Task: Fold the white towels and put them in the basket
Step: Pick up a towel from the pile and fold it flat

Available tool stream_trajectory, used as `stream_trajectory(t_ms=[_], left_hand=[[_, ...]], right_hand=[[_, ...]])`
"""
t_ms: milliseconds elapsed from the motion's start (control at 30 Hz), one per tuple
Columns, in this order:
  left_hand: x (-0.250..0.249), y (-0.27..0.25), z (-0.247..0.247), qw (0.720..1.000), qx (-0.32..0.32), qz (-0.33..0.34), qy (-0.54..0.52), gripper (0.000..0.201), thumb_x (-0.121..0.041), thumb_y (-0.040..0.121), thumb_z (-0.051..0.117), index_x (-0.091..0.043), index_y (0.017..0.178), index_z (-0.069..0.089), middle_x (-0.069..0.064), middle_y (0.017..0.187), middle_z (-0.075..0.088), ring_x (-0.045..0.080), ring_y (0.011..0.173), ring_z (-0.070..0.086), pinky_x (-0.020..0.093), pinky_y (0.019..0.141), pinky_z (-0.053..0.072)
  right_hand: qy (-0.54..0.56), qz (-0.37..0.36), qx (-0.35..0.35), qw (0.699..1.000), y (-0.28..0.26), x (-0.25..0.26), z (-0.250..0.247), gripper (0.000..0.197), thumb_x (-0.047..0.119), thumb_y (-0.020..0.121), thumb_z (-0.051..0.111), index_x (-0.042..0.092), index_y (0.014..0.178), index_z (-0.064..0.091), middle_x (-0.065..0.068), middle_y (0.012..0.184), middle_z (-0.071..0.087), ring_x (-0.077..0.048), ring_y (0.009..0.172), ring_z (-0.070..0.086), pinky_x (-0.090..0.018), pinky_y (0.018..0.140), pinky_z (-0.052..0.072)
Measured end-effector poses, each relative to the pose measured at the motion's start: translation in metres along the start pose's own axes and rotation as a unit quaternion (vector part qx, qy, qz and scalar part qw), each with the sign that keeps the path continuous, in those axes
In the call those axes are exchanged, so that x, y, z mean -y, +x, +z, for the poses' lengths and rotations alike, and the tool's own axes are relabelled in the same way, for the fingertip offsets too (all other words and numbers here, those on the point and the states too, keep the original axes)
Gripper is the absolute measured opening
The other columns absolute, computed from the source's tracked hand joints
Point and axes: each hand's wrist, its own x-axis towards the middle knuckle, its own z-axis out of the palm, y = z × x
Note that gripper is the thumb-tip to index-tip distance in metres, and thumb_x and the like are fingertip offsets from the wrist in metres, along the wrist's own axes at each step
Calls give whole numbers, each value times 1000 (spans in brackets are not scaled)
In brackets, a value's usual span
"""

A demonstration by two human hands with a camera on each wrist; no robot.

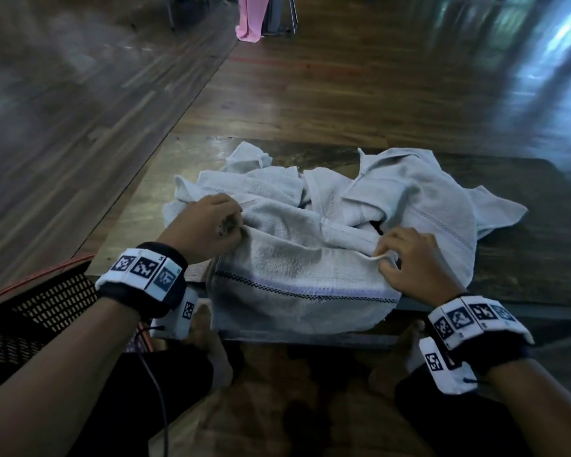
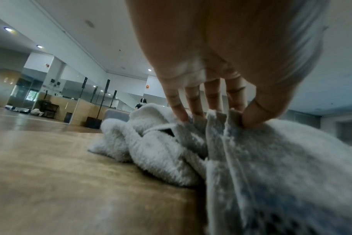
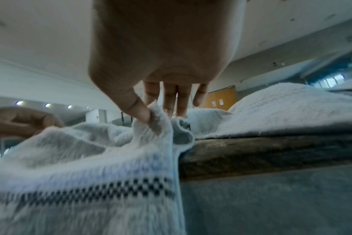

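A white towel [image 1: 297,278] with a dark checked stripe hangs over the near edge of the low wooden table [image 1: 524,258]. My left hand [image 1: 211,222] pinches its left edge between thumb and fingers; the left wrist view shows that left hand [image 2: 231,116] gripping bunched towel cloth [image 2: 271,159]. My right hand [image 1: 406,255] pinches the right edge, and in the right wrist view the right hand [image 3: 151,114] holds a fold of the striped towel [image 3: 90,167]. Crumpled white towels [image 1: 393,192] lie in a heap behind. A dark mesh basket [image 1: 30,308] with an orange rim stands low at the left.
The table's near edge [image 3: 271,152] runs just below my right hand. Wooden floor [image 1: 376,77] stretches beyond the table. Pink cloth [image 1: 251,18] and chair legs stand far back. My knees and feet are under the table's front edge. A cable hangs from my left wrist.
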Motion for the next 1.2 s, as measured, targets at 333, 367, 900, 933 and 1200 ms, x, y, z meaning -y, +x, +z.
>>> stream_trajectory(t_ms=[333,367,900,933,1200], left_hand=[[-6,12,-19,985,-166,-15,-48,8,-9,80,60,-16,83,58,2,88,68,19,82,62,32,78,47],[-5,16,-17,985,-166,-25,-39,8,-10,81,59,-17,85,56,3,95,68,22,89,61,38,84,47],[-2,23,-12,997,-56,-31,-36,10,-7,79,62,-15,77,57,-1,76,58,18,70,54,28,64,44],[-2,22,-14,996,-65,-33,-43,11,-5,79,63,-15,76,58,0,75,59,16,69,54,22,62,42],[-16,-15,-30,993,-91,-12,-70,16,3,82,61,-12,83,56,-3,72,59,4,66,56,6,61,41]], right_hand=[[118,103,-30,987,19,-15,-3,16,10,75,64,24,71,57,2,95,61,-18,92,56,-40,85,45],[109,120,-3,987,22,-16,-1,17,13,77,63,26,70,56,3,95,60,-18,92,56,-39,84,45],[60,131,94,985,24,-19,-7,14,15,84,61,28,80,62,4,79,62,-16,70,59,-37,68,52],[58,132,97,985,22,-19,-10,12,15,85,60,26,82,63,1,80,64,-18,70,60,-40,69,53],[115,81,-23,990,-16,-16,-47,19,8,86,61,23,96,58,10,79,60,-1,71,57,-12,59,38]])
